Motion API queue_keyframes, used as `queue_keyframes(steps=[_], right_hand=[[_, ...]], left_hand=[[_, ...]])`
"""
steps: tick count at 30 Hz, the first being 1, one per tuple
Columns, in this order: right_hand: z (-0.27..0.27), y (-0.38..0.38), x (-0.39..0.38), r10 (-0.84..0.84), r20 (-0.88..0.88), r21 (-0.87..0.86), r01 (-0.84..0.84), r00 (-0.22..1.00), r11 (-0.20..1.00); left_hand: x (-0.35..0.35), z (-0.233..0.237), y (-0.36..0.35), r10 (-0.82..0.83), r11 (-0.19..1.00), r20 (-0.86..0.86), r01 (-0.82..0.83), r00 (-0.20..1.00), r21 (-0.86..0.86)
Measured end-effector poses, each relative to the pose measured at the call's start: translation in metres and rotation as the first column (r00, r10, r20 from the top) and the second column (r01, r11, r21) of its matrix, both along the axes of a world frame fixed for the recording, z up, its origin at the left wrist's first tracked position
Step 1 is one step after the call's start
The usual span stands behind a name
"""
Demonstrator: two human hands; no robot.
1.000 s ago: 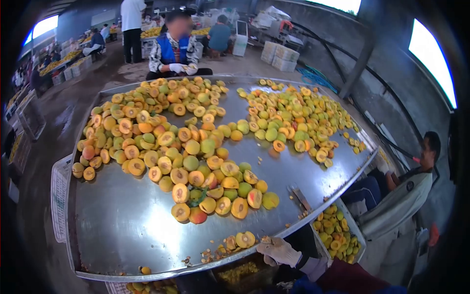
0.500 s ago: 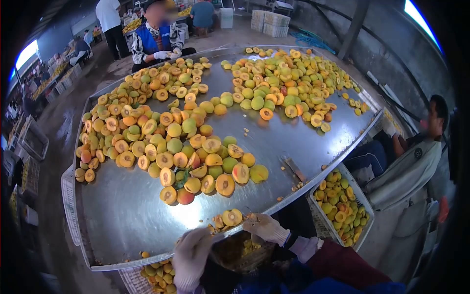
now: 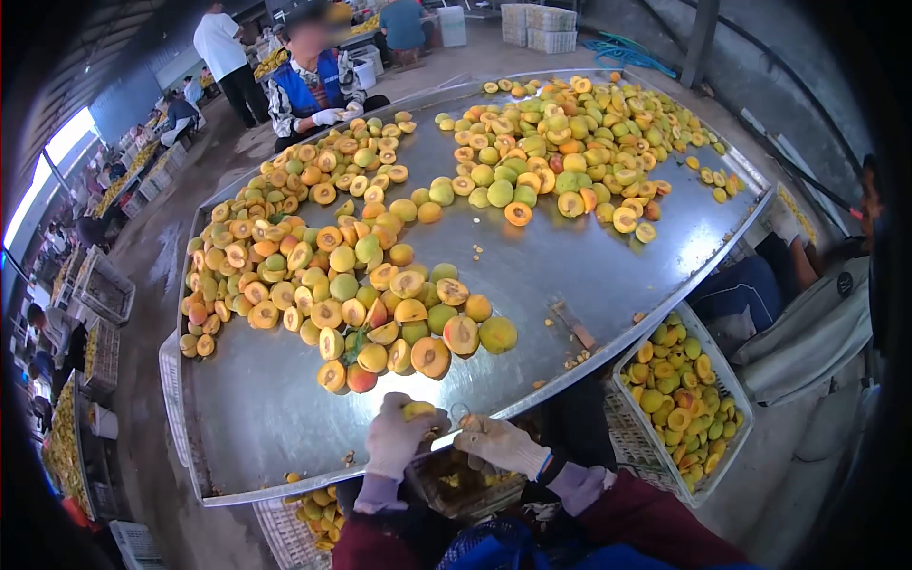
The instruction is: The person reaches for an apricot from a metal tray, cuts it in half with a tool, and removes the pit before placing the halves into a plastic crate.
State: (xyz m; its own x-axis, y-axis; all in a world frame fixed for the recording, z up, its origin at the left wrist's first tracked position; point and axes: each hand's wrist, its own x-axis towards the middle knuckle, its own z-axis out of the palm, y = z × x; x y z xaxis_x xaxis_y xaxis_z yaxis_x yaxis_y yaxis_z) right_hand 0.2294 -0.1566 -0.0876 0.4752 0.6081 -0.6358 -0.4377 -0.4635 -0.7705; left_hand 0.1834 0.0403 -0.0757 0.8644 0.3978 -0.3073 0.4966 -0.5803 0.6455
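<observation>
My left hand, in a knitted glove, is closed around a yellow peach half above the table's near edge. Beside it, my gloved right hand grips a pitting tool, whose small wire loop sticks up from the fingers; its handle is hidden. The two hands are close together, the loop just right of the fruit. Beyond them, halved and whole peaches lie in a heap on the metal table, many halves cut side up with stones showing.
A knife lies at the table's right front. White crates of peaches stand at the right and under the near edge. One person sits across the table, another at the right. A second peach heap lies farther back.
My left hand has moved up and right over the table edge and now holds a peach half. The halves at the edge are no longer visible there. The camera view has shifted.
</observation>
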Motion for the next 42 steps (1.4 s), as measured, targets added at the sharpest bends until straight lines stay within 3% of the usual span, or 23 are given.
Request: queue_keyframes(steps=[1, 2, 3, 4, 7, 8, 10, 12, 14, 16, 18, 19, 21, 23, 25, 29, 31, 34, 35, 37, 39, 41, 42], right_hand=[[-0.007, -0.004, -0.009, 0.054, 0.177, -0.067, -0.043, 0.983, 0.997], [-0.013, -0.007, -0.018, 0.12, 0.335, -0.141, -0.076, 0.935, 0.987], [0.028, -0.012, -0.021, 0.122, 0.153, -0.027, -0.12, 0.981, 0.992], [0.019, -0.016, -0.032, 0.118, 0.298, 0.009, -0.126, 0.947, 0.992], [0.038, -0.021, -0.051, 0.107, 0.301, 0.098, -0.142, 0.948, 0.985], [0.052, -0.022, -0.05, 0.148, 0.189, 0.149, -0.177, 0.971, 0.973], [0.063, -0.024, -0.053, 0.194, 0.075, 0.208, -0.205, 0.978, 0.956], [0.067, -0.027, -0.057, 0.212, 0.213, 0.152, -0.247, 0.954, 0.957], [0.074, -0.03, -0.064, 0.183, 0.256, 0.169, -0.23, 0.949, 0.958], [0.081, -0.032, -0.069, 0.147, 0.3, 0.184, -0.208, 0.943, 0.961], [0.087, -0.033, -0.075, 0.106, 0.669, 0.074, -0.207, 0.736, 0.975], [0.092, -0.034, -0.075, 0.106, 0.67, 0.075, -0.209, 0.735, 0.975], [0.103, -0.036, -0.073, 0.21, 0.515, -0.056, -0.212, 0.831, 0.976], [0.105, -0.037, -0.075, 0.224, 0.554, -0.071, -0.222, 0.802, 0.972], [0.105, -0.038, -0.077, 0.233, 0.591, -0.088, -0.226, 0.772, 0.97], [0.11, -0.04, -0.076, 0.173, 0.448, 0.001, -0.194, 0.877, 0.981], [0.112, -0.043, -0.076, 0.148, 0.423, 0.056, -0.188, 0.894, 0.98], [0.108, -0.047, -0.079, 0.199, 0.408, 0.031, -0.232, 0.891, 0.972], [0.103, -0.048, -0.08, 0.196, 0.361, 0.121, -0.254, 0.912, 0.96], [0.102, -0.051, -0.08, 0.192, 0.312, 0.207, -0.264, 0.931, 0.942], [0.105, -0.054, -0.074, 0.231, -0.191, 0.38, -0.145, 0.954, 0.914], [0.103, -0.059, -0.066, 0.28, -0.243, 0.409, -0.164, 0.929, 0.898], [0.102, -0.06, -0.063, 0.334, -0.291, 0.438, -0.185, 0.897, 0.88]], left_hand=[[-0.006, -0.001, 0.002, 0.191, 0.973, 0.139, -0.169, 0.972, -0.156], [-0.014, -0.002, 0.005, 0.391, 0.815, 0.183, -0.247, 0.902, -0.524], [-0.024, 0.023, -0.001, 0.48, 0.658, 0.169, -0.226, 0.861, -0.718], [-0.032, 0.04, -0.006, 0.569, 0.465, 0.142, -0.174, 0.81, -0.868], [-0.051, 0.033, -0.014, 0.579, 0.417, 0.213, -0.061, 0.787, -0.907], [-0.058, 0.034, -0.016, 0.585, 0.419, 0.209, -0.072, 0.783, -0.905], [-0.068, 0.046, -0.023, 0.523, 0.239, 0.192, 0.073, 0.831, -0.968], [-0.071, 0.058, -0.043, 0.541, 0.275, 0.194, 0.046, 0.819, -0.96], [-0.071, 0.063, -0.058, 0.64, 0.183, 0.165, 0.059, 0.75, -0.981], [-0.071, 0.063, -0.067, 0.613, 0.234, 0.218, 0.09, 0.759, -0.968], [-0.073, 0.059, -0.077, 0.679, 0.099, 0.203, 0.186, 0.705, -0.978], [-0.074, 0.057, -0.08, 0.656, 0.213, 0.288, 0.195, 0.697, -0.957], [-0.076, 0.065, -0.088, 0.661, 0.231, 0.313, 0.213, 0.682, -0.949], [-0.077, 0.074, -0.096, 0.665, 0.246, 0.335, 0.228, 0.668, -0.942], [-0.078, 0.081, -0.101, 0.643, 0.412, 0.336, 0.059, 0.688, -0.909], [-0.081, 0.085, -0.111, 0.585, 0.523, 0.398, 0.047, 0.707, -0.851], [-0.08, 0.092, -0.128, 0.641, 0.604, 0.514, 0.039, 0.57, -0.796], [-0.084, 0.092, -0.132, 0.552, 0.707, 0.612, 0.072, 0.567, -0.704], [-0.084, 0.093, -0.131, 0.552, 0.705, 0.611, 0.073, 0.567, -0.705], [-0.087, 0.096, -0.122, 0.434, 0.737, 0.599, 0.117, 0.673, -0.666], [-0.085, 0.098, -0.115, 0.388, 0.733, 0.588, 0.148, 0.709, -0.663], [-0.082, 0.098, -0.115, 0.336, 0.73, 0.576, 0.181, 0.745, -0.659], [-0.079, 0.096, -0.121, 0.305, 0.828, 0.685, 0.172, 0.661, -0.534]])
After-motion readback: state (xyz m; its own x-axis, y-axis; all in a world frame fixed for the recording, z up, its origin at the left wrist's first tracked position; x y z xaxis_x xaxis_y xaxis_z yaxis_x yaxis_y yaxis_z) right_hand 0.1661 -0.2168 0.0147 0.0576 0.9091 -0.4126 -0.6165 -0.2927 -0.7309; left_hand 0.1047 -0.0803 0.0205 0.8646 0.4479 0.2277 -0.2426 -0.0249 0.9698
